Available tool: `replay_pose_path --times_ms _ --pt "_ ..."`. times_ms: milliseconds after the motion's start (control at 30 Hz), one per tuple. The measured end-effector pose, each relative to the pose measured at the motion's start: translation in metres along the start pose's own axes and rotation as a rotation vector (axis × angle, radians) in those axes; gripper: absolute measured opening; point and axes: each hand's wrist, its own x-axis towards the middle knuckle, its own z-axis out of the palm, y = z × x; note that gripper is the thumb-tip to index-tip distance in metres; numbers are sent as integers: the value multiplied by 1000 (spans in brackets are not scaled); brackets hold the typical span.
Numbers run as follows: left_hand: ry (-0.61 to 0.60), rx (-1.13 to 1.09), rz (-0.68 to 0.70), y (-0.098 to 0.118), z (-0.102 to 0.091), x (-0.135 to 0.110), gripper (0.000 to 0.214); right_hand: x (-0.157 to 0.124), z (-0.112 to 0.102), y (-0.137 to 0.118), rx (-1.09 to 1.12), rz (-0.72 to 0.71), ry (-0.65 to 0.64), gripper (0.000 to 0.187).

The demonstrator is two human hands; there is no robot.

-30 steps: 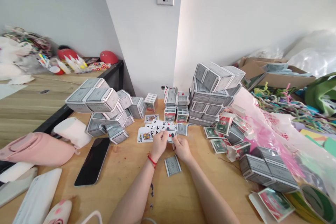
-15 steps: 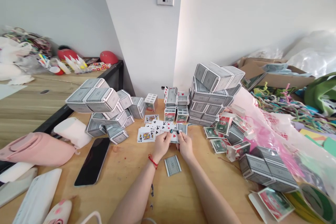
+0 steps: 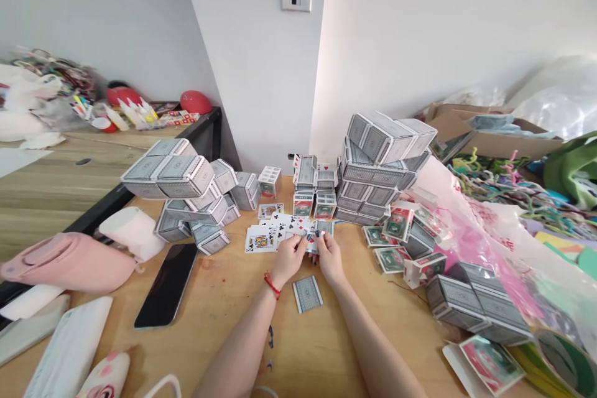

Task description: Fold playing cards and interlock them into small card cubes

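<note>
Between both hands is a playing card (image 3: 311,242) with a red heart showing, pinched near its two sides. My left hand (image 3: 291,256), with a red string bracelet at the wrist, closes on its left side. My right hand (image 3: 329,258) closes on the right side; whether more than one card is held I cannot tell. Face-up playing cards (image 3: 261,239), a king among them, lie spread just beyond the left hand. A face-down card (image 3: 308,294) rests on the table below the hands. Behind the fingers, another patterned card back (image 3: 325,227) partly shows.
Folded-card blocks are stacked at left (image 3: 168,174) and right (image 3: 373,168). Several card boxes (image 3: 390,259) lie right of the hands. A black phone (image 3: 166,286) and pink visor (image 3: 69,261) sit at left. Green-yellow tape (image 3: 559,360) occupies the near right corner.
The fingertips have shifted slightly over the heart card, covering more of it. Both hands stay in nearly the same place, and the whole view has moved a little.
</note>
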Motion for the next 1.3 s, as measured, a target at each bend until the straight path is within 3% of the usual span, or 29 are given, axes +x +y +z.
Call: replay_pose_path --times_ms 200,367,667,867,1000,1133,1300 --pt "16 -76 7 -2 -1 -1 38 3 -7 2 70 5 47 28" --pt "90 -119 -69 -6 0 1 39 4 -12 6 90 62 -47 29" --pt "11 -244 -115 -11 -7 4 39 1 -10 4 30 34 -122 42" --pt "-88 -270 -56 -7 -10 4 41 0 -11 2 3 48 -171 48" --pt "-54 -283 -65 -5 -9 3 39 0 -11 2 -15 72 -204 49" --pt "-5 -312 -110 -2 -8 2 39 0 -8 3 -28 53 -140 49" --pt "-49 -277 -67 1 -7 0 37 1 -5 3 -9 18 -9 49"
